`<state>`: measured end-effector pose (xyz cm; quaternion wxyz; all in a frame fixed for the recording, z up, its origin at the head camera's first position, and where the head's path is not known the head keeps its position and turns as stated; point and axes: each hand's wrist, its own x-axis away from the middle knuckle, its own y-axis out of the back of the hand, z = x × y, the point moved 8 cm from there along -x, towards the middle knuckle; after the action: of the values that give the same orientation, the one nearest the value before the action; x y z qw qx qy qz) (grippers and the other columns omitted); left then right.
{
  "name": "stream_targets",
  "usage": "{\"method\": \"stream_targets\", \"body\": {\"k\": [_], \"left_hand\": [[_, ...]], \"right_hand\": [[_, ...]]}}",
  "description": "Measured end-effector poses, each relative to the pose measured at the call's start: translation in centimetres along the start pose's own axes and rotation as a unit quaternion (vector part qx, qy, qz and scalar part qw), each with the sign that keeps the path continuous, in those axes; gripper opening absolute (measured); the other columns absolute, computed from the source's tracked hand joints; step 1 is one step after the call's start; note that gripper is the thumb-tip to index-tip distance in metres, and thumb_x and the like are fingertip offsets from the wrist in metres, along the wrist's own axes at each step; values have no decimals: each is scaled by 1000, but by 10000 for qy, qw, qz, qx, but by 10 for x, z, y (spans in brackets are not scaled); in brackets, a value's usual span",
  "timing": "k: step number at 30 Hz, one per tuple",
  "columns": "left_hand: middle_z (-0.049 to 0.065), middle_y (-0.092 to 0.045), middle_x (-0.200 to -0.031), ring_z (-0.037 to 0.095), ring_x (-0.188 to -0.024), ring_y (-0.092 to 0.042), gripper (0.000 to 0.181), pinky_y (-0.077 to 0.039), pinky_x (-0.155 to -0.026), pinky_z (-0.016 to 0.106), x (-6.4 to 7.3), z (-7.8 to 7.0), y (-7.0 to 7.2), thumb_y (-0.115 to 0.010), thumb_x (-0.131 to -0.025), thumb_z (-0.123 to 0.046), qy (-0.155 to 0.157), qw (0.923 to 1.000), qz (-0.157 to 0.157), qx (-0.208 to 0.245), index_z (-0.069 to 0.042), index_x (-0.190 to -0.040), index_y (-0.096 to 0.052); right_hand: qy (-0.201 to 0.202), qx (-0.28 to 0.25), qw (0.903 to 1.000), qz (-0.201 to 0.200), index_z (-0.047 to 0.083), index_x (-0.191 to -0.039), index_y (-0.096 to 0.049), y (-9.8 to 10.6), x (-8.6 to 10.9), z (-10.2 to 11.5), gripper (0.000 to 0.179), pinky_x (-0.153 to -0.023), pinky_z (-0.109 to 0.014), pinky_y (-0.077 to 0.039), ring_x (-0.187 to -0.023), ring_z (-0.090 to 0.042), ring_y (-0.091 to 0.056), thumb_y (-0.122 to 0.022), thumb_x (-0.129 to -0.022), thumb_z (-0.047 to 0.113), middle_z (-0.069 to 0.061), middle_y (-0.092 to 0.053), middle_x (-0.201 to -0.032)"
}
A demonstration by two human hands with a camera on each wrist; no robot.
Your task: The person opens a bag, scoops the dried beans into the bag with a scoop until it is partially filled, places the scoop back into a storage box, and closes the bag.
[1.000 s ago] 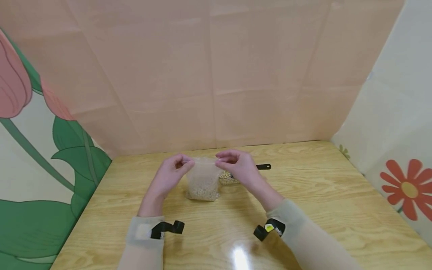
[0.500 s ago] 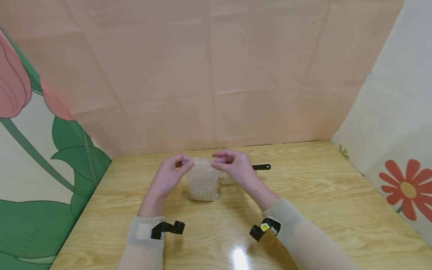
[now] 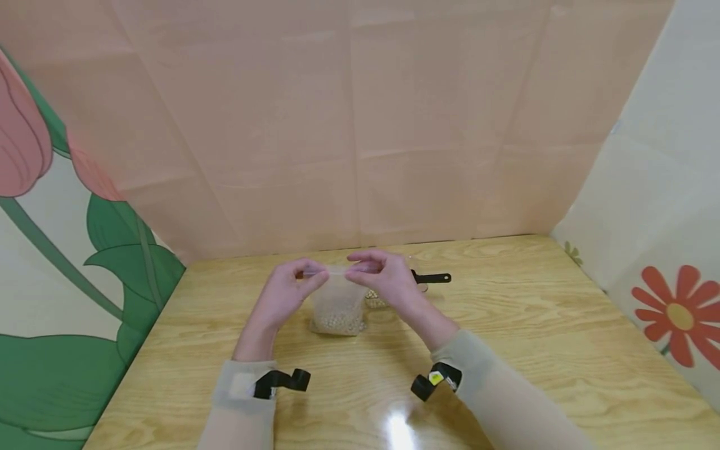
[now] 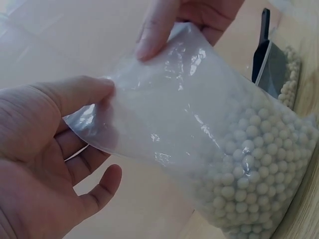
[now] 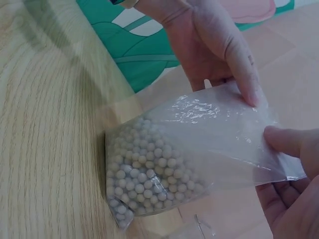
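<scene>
A clear plastic bag point(image 3: 337, 309) stands upright on the wooden table, its lower part filled with small pale round beads point(image 4: 249, 169). My left hand point(image 3: 284, 289) pinches the bag's top edge at the left, thumb in front and fingers behind. At the right of the same edge, my right hand point(image 3: 390, 280) pinches it between thumb and fingers. The right wrist view shows both thumbs pressed on the film near the top, a short way apart. Above the beads point(image 5: 149, 169) the bag point(image 5: 224, 129) is flat and slack.
Behind my right hand sits a clear container point(image 3: 375, 300) of similar beads, partly hidden. A black-handled scoop point(image 3: 433, 278) lies in it, handle pointing right; the left wrist view shows the scoop point(image 4: 264, 55) too. A pink sheet point(image 3: 349, 125) hangs behind the table point(image 3: 506, 350).
My right hand has slid left along the bag's top edge, closer to the left hand, uncovering more of the scoop's handle. My left hand has barely moved, and the bag stays in place.
</scene>
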<state>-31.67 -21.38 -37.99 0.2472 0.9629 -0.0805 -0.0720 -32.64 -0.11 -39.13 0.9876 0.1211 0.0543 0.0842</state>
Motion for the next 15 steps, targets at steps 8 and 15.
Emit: {"method": "stream_targets", "body": {"k": [8, 15], "left_hand": [[1, -77, -126, 28, -119, -69, 21, -55, -101, 55, 0, -2, -2, -76, -107, -30, -16, 10000, 56, 34, -16, -121, -81], [-1, -77, -128, 28, -124, -68, 21, -52, -106, 58, -1, 0, -3, -78, -105, -31, 91, 9999, 18, 135, -18, -121, -82]], "right_hand": [[-95, -98, 9998, -113, 22, -129, -79, -2, -2, -1, 36, -95, -43, -60, -104, -19, -76, -90, -94, 22, 3, -82, -106], [-31, -149, 9999, -35, 20, -133, -78, -4, -3, -1, 41, -97, -45, -60, -104, -21, -77, -90, -94, 24, 2, -82, -106]]}}
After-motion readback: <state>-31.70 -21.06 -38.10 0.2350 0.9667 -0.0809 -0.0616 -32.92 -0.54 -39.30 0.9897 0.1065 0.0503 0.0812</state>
